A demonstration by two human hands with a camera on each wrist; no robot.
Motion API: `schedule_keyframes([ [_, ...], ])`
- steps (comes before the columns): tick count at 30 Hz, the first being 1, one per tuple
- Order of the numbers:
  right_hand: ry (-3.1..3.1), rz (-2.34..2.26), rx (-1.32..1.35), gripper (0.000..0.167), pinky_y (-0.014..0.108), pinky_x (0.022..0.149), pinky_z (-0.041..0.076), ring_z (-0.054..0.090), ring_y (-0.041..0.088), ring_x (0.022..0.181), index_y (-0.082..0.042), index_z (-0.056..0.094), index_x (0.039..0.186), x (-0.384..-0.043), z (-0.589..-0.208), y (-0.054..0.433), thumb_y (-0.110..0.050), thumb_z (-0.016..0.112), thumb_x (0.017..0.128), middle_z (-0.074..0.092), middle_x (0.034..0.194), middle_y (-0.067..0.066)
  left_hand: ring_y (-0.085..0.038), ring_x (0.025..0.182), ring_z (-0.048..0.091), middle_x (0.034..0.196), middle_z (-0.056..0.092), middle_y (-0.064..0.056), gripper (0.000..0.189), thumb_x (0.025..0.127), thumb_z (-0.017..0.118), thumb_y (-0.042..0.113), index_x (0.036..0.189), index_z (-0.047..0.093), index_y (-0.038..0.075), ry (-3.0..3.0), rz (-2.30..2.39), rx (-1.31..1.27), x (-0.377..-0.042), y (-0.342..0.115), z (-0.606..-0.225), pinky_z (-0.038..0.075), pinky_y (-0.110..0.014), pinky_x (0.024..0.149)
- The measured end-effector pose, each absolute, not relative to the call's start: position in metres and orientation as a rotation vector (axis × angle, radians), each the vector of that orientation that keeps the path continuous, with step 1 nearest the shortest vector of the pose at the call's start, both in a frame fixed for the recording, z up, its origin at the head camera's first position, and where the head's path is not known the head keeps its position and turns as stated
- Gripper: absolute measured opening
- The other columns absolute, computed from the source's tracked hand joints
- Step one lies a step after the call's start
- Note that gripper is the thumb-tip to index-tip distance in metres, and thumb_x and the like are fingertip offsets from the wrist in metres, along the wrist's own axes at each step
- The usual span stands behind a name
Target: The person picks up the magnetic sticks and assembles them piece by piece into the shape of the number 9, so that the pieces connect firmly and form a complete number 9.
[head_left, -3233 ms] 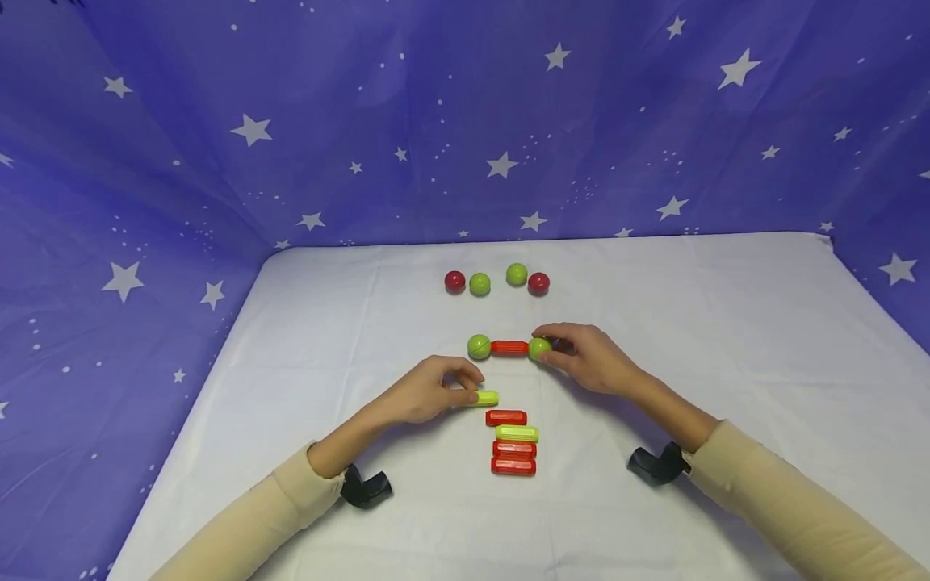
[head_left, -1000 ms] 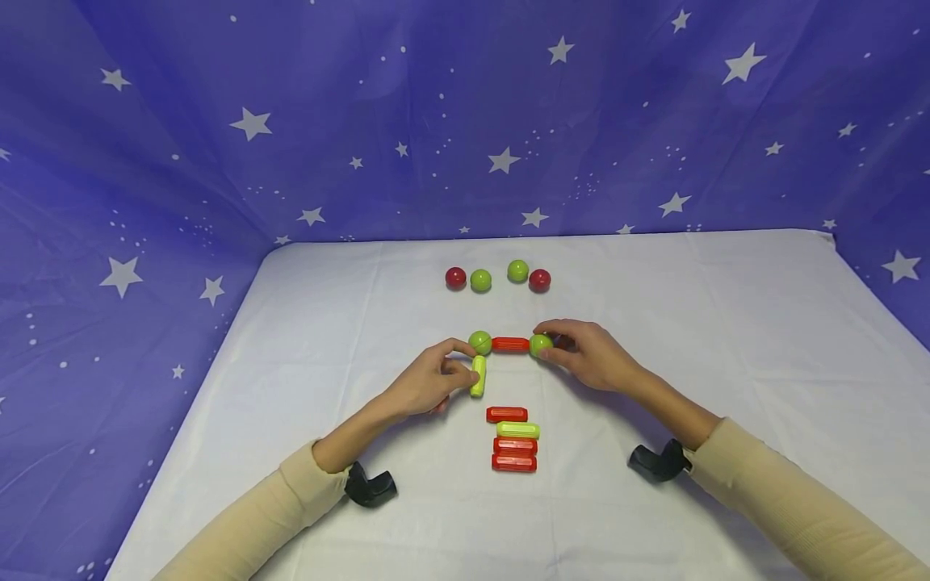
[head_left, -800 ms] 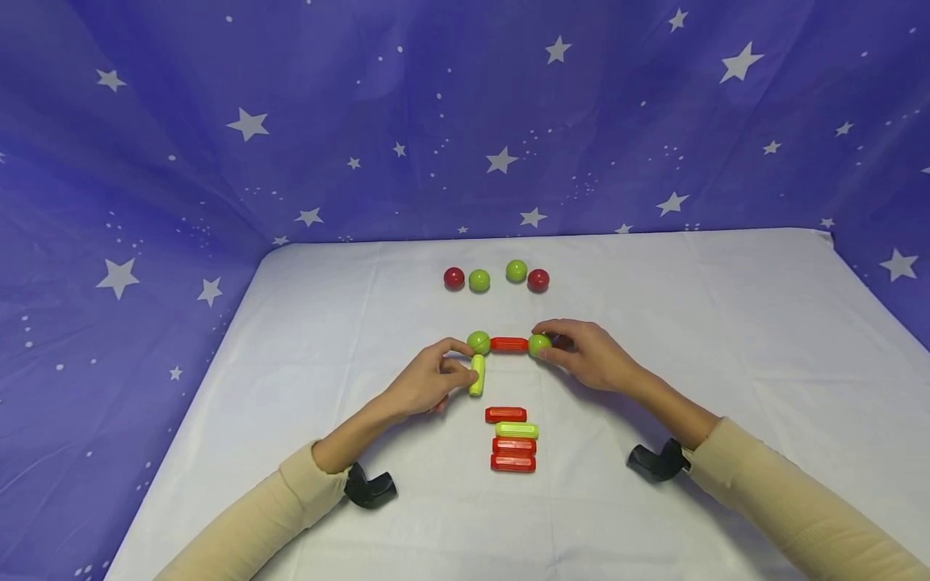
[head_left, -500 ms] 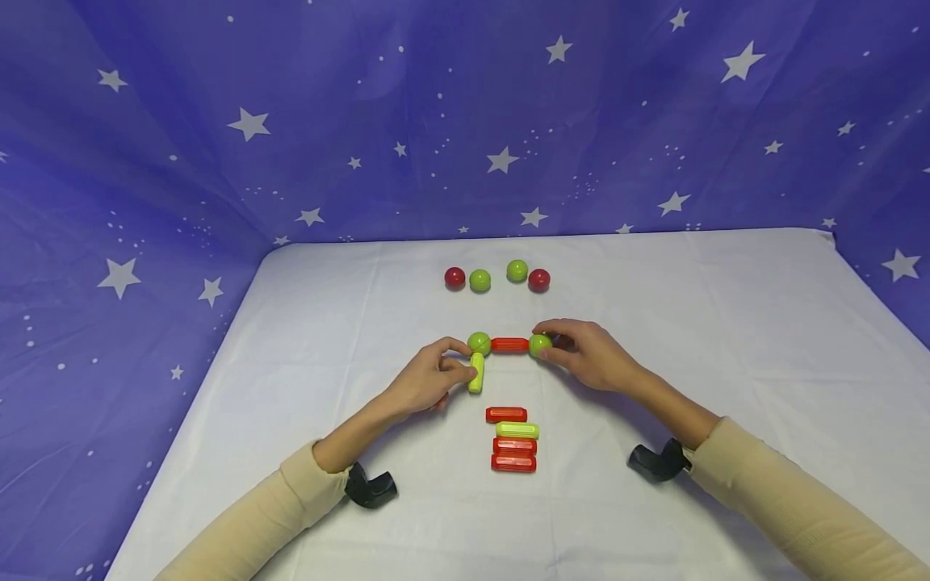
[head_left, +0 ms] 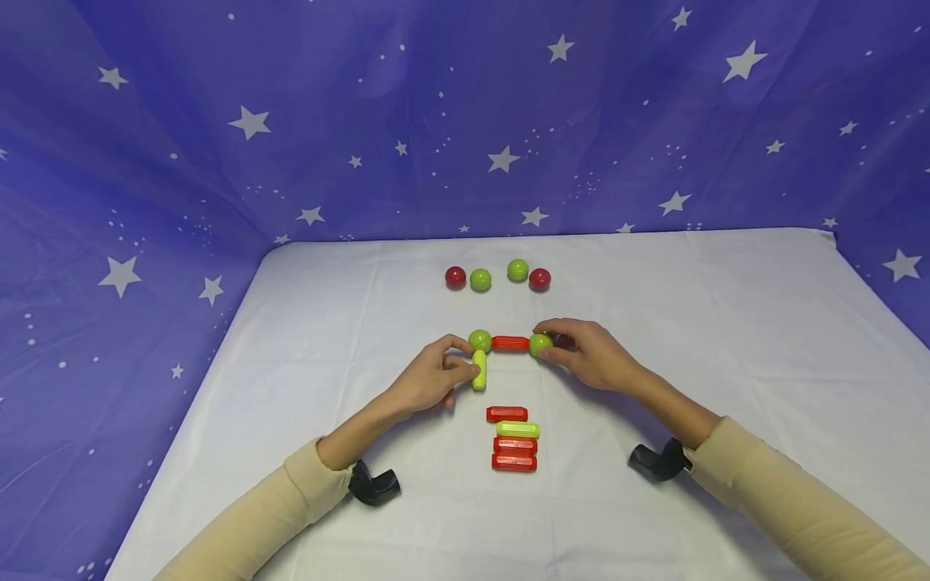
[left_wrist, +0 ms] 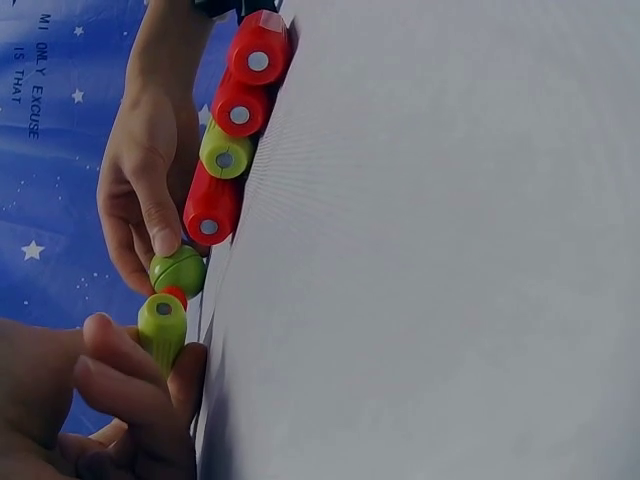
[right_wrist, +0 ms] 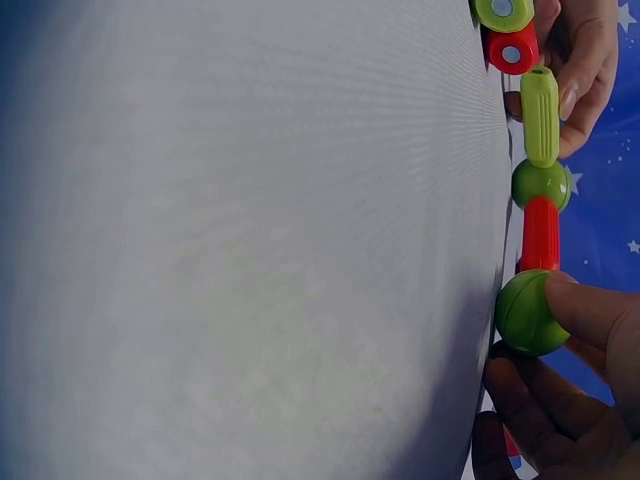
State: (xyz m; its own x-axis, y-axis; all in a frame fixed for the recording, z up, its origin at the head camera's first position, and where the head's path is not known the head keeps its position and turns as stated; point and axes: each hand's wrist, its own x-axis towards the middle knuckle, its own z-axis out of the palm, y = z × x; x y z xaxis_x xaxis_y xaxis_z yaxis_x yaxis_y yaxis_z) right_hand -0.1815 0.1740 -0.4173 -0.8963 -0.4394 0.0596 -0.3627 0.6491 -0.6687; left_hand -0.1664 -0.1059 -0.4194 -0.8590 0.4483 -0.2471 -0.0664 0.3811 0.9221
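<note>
Between thumb and fingers, my left hand pinches a yellow-green magnetic rod, which points away from me. The rod's far end meets a green ball, and in the right wrist view this rod appears to touch that ball. A red magnetic rod runs from that ball to a second green ball. My right hand grips the second ball, thumb on its near side. In the left wrist view the yellow-green rod shows a small dark spot in its near end.
Nearer me lie a loose red rod, a yellow-green rod and two more red rods. Farther back, red balls and green balls sit on the white cloth. A starry blue backdrop rises behind.
My left hand has turned the yellow-green rod from lying crosswise to pointing away, and has moved it up against the left green ball. The right hand has kept its grip.
</note>
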Motion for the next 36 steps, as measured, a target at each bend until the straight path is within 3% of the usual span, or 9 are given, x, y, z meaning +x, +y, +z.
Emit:
schedule_keyframes([
  [12,2.746,-1.097,-0.683,0.032,0.040,0.085,0.050,0.059,0.021,0.091,-0.007,0.067,0.122,-0.1814,-0.4175,0.1740,-0.010,0.071,0.091,0.067,0.110,0.004,-0.014,0.041,0.045,0.079,0.063,-0.007,0.035,0.098,0.061,0.020,0.125,0.047,0.002,2.209,1.430,0.335,-0.1660,-0.1042,-0.4204,0.037,-0.027,0.039],
  [36,2.745,-1.082,-0.672,0.033,0.040,0.086,0.050,0.059,0.020,0.092,-0.008,0.066,0.124,-0.1817,-0.4176,0.1739,-0.012,0.071,0.091,0.067,0.110,0.003,-0.014,0.041,0.047,0.087,0.066,-0.005,0.040,0.096,0.065,0.021,0.127,0.048,0.002,2.227,1.434,0.304,-0.1639,-0.1054,-0.4196,0.037,-0.026,0.038],
])
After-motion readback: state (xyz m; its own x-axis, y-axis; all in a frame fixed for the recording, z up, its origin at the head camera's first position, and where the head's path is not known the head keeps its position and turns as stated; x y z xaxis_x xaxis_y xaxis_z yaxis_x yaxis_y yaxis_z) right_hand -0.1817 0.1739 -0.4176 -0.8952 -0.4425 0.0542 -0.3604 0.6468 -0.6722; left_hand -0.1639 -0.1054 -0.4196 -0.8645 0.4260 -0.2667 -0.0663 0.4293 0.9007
